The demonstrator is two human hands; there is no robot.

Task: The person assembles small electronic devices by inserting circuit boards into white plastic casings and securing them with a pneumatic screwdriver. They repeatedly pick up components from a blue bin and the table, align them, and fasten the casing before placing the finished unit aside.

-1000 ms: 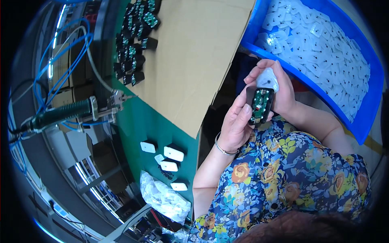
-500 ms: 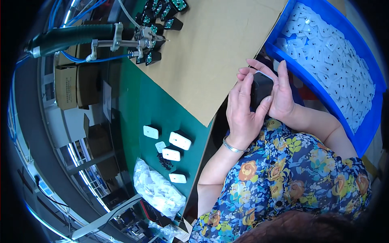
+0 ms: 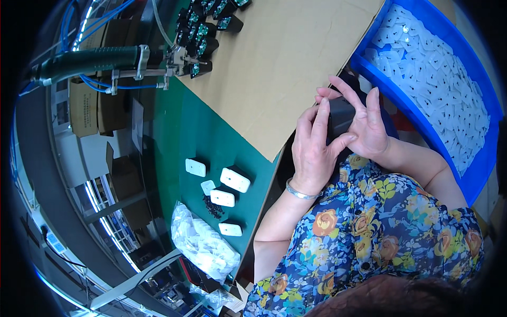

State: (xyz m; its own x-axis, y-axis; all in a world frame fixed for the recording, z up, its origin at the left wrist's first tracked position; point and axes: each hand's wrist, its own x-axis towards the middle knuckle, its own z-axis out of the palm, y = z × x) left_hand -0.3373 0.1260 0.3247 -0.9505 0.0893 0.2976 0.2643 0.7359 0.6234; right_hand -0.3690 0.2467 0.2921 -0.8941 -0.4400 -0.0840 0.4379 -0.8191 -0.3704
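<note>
A black box-shaped housing (image 3: 340,117) with rounded edges sits between my two hands, in front of my body and just off the table's edge. My left hand (image 3: 315,145), with a silver bangle at the wrist, lies along its left side, back of the hand up and thumb pointing across it. On the other side my right hand (image 3: 369,124) has its palm turned partly up. Its thumb touches the near end of the housing and its fingers are raised and spread. The undersides of the fingers and the housing's lower face are hidden.
A blue bin (image 3: 417,98) full of translucent white pieces stands at right. White-topped black housings (image 3: 234,180), small dark parts (image 3: 213,207) and a plastic bag (image 3: 203,243) of white pieces lie on the green mat. Cardboard (image 3: 274,63), black units with green circuit boards (image 3: 203,31) and a hose-fed tool (image 3: 179,61) are beyond.
The housing has turned in my hands, so the pale rim at its far end is out of sight. My right fingers have spread, and the view has shifted slightly.
</note>
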